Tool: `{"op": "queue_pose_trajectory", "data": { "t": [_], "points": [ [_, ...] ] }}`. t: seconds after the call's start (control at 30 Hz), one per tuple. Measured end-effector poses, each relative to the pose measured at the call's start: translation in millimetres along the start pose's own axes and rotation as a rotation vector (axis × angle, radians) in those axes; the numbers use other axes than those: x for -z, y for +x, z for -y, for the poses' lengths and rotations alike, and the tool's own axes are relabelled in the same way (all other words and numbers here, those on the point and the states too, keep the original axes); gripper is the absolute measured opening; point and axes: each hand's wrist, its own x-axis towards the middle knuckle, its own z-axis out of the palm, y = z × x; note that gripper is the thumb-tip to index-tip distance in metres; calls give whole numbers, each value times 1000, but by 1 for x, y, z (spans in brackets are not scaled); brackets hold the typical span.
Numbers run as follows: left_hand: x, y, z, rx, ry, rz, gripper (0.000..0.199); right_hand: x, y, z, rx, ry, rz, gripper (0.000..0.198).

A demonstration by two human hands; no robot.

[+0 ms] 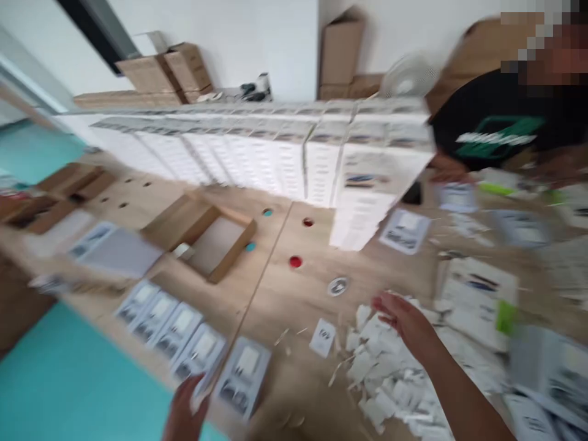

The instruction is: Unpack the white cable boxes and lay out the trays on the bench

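Observation:
My left hand [186, 404] is at the table's front edge, by the lower end of one of several flat grey-white packages [199, 352] in a row. Its fingers look pinched together around a small pale bit that blur keeps me from naming. Just right of it lies another such package [243, 376]. My right hand [404, 318] is over a heap of torn white paper scraps [395, 386], fingers stretched out and slightly bent, with nothing visible in them. Left of the heap is a small white printed card [323, 337].
Tall white boxes [275, 156] stand in long rows across the table. An open cardboard box [220, 245] sits left of centre. At right, a person in a black shirt [491, 116] has a hand by more packages. A white printed box [480, 300] lies beside the scraps.

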Motion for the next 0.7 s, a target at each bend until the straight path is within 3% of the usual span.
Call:
{"op": "queue_pose_trajectory", "data": {
  "t": [0.07, 0.13, 0.17, 0.23, 0.33, 0.4, 0.53, 0.6, 0.7],
  "points": [
    [-5, -5, 22, -200, 126, 70, 47, -61, -71, -57, -229, 33, 239, 53],
    [-13, -10, 37, -307, 234, 139, 52, -123, -131, -106, -332, 33, 477, 53],
    [-15, -11, 40, -344, 263, 163, 53, -153, -153, -125, -398, 37, 514, 55],
    [-14, -11, 44, -407, 285, 173, 52, -207, -180, -151, -476, 4, 440, 54],
    [3, -1, 52, -441, 331, 116, 50, -265, -188, -163, -412, -32, 278, 50],
    [15, 11, 61, -439, 398, 133, 53, -291, -189, -163, -333, -19, 220, 49],
    [21, 28, 73, -478, 431, 319, 73, -328, -189, -170, -223, 17, 174, 46],
    [25, 35, 73, -495, 350, 407, 79, -337, -188, -174, -195, -3, 106, 46],
    [46, 52, 72, -519, 114, 485, 70, -335, -190, -174, -162, -7, -4, 48]
  ]
}}
